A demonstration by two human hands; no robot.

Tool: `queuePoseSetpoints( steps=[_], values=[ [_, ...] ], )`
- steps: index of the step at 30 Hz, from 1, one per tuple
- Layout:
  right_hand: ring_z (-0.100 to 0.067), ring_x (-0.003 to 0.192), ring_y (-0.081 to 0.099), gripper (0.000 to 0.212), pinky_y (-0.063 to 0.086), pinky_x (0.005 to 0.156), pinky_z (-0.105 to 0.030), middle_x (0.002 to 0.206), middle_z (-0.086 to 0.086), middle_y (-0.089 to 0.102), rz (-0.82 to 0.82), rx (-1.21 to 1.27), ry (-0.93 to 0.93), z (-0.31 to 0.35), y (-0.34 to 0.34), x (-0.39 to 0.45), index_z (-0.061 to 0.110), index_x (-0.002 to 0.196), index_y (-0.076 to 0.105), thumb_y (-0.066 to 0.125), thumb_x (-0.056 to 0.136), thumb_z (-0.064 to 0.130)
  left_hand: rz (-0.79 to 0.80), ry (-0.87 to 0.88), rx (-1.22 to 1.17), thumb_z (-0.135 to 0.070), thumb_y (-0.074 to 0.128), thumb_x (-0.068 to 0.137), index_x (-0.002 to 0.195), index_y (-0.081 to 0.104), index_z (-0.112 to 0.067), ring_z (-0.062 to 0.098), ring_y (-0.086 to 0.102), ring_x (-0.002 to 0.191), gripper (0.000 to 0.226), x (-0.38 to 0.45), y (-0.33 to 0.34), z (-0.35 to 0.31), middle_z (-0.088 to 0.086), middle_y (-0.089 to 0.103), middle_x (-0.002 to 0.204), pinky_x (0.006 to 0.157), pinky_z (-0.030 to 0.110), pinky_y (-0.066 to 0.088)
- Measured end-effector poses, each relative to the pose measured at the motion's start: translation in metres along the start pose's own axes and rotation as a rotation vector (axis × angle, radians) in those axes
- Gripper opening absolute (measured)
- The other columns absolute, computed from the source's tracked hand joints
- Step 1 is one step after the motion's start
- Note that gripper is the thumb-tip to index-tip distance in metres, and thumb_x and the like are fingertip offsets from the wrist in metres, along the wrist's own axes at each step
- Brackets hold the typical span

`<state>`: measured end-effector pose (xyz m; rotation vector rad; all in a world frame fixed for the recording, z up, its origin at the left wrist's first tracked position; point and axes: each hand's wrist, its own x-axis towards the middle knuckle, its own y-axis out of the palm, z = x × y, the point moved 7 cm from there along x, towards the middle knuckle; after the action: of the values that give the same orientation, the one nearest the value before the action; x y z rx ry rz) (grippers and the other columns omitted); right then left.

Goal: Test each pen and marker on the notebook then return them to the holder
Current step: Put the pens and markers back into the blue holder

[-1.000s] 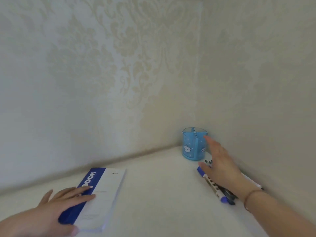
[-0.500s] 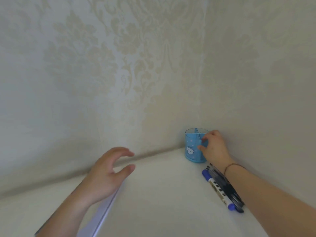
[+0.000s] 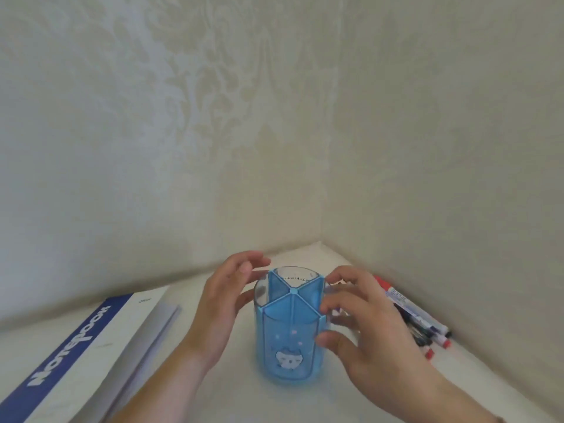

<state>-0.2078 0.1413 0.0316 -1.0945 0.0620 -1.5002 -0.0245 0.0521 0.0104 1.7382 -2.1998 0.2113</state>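
Hands, the left hand [image 3: 224, 303] and the right hand [image 3: 363, 325], curl round the empty blue holder [image 3: 290, 328] on the table [image 3: 213, 392], likely steadying it between the closed notebook [image 3: 91, 346] and the pens [image 3: 412, 315].

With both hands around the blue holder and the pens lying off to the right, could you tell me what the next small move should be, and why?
Probably let go with the right hand and reach for one of the pens and markers beside the wall. The holder stands upright between both hands, its compartments look empty, and the closed notebook lies to the left, so nothing seems tested yet.
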Motion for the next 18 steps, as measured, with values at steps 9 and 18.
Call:
queuePoseSetpoints(
  steps=[9,18],
  values=[
    [0.002,0.111,0.053,0.067,0.046,0.084,-0.013,0.126,0.025,0.051,0.103,0.078,0.112,-0.011,-0.020,-0.002,0.051,0.122,0.046,0.062,0.073,0.009,0.296,0.057,0.148,-0.074,0.074,0.060,0.138,0.047,-0.020,0.026,0.053,0.127,0.098,-0.013,0.018,0.004,0.002,0.052,0.140,0.102,0.039,0.046],
    [-0.020,0.100,0.057,0.024,0.038,0.069,-0.030,0.097,0.008,0.063,0.300,-0.938,0.295,-0.074,0.014,0.034,0.030,0.103,0.053,0.041,0.087,0.043,0.308,0.107,0.282,-0.069,0.078,0.059,0.135,0.048,-0.034,0.018,0.047,0.134,0.089,-0.016,0.024,0.009,-0.005,0.053,0.141,0.111,0.039,0.039]
  ],
)
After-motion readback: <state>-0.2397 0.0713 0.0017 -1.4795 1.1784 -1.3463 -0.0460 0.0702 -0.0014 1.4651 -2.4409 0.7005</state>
